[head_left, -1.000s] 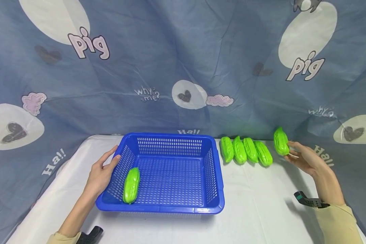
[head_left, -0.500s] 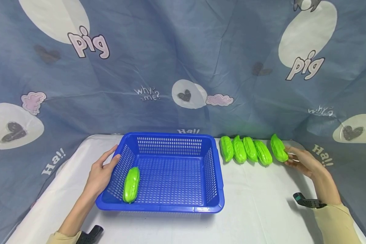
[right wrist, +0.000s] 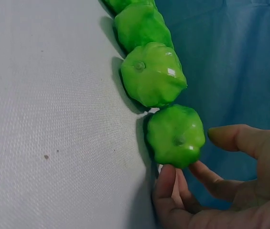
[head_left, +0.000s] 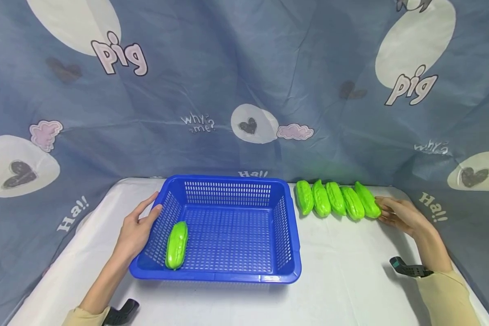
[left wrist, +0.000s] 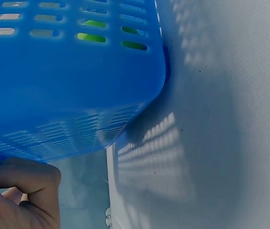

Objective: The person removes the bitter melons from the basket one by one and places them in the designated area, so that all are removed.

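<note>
In the head view, my left hand point(head_left: 135, 231) holds the left rim of a blue plastic basket point(head_left: 216, 277); its fingers curl at the edge in the left wrist view. One bright green bitter melon point(head_left: 177, 245) lies inside, along the basket's left side. My right hand point(head_left: 402, 216) is at the rightmost bitter melon point(head_left: 367, 200) of a row on the table. In the right wrist view, fingers point(right wrist: 166, 183) touch that melon's side, while the thumb shows a slim gap from it. The melon leans against its neighbour point(right wrist: 154, 76).
Several more bitter melons point(head_left: 321, 199) lie side by side right of the basket, near the back edge of the white-covered table point(head_left: 330, 280). A blue-grey printed curtain point(head_left: 212, 81) hangs right behind them. Each wrist wears a black band point(head_left: 411, 268).
My right hand has lowered the bitter melon onto the table and moved it left against the end of the row. The left hand and the basket have stayed in place.
</note>
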Action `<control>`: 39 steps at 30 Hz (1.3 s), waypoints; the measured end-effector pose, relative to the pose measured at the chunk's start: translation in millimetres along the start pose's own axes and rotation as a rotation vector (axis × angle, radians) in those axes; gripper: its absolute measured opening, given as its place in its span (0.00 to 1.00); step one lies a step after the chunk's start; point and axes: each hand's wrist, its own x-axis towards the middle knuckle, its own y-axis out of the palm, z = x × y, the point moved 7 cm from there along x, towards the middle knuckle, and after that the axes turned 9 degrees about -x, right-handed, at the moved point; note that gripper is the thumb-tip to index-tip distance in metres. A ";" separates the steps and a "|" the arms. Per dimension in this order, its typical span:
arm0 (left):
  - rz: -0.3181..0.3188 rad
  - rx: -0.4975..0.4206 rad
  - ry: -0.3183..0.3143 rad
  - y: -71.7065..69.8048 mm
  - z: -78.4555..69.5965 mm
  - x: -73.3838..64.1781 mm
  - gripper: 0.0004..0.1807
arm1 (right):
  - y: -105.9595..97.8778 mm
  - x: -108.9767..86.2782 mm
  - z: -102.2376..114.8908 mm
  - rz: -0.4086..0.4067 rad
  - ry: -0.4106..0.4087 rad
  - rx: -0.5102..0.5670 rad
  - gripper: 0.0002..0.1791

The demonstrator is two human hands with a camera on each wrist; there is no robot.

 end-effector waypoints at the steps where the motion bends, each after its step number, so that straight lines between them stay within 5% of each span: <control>1: -0.001 -0.001 0.001 0.0 -0.4 0.1 0.37 | -0.1 -0.1 0.0 0.001 0.005 0.014 0.29; 6: -0.002 -0.003 0.002 0.2 -1.2 -0.1 0.36 | -1.0 -1.3 -0.5 -0.002 0.035 0.053 0.12; 16: 0.000 0.008 0.002 -0.3 -1.0 -0.4 0.37 | -2.7 -0.3 -4.4 -0.007 0.072 0.037 0.31; 25: 0.001 0.009 -0.007 -0.2 0.1 1.0 0.37 | -7.2 -7.2 -1.1 -0.088 0.059 -0.090 0.42; 34: 0.002 -0.004 -0.007 0.6 0.6 0.2 0.37 | -13.2 -19.4 18.7 -0.216 -0.058 -0.112 0.17; 39: 0.000 -0.005 -0.002 0.2 0.2 0.2 0.37 | -6.5 -23.5 39.5 -0.241 -0.124 -0.128 0.13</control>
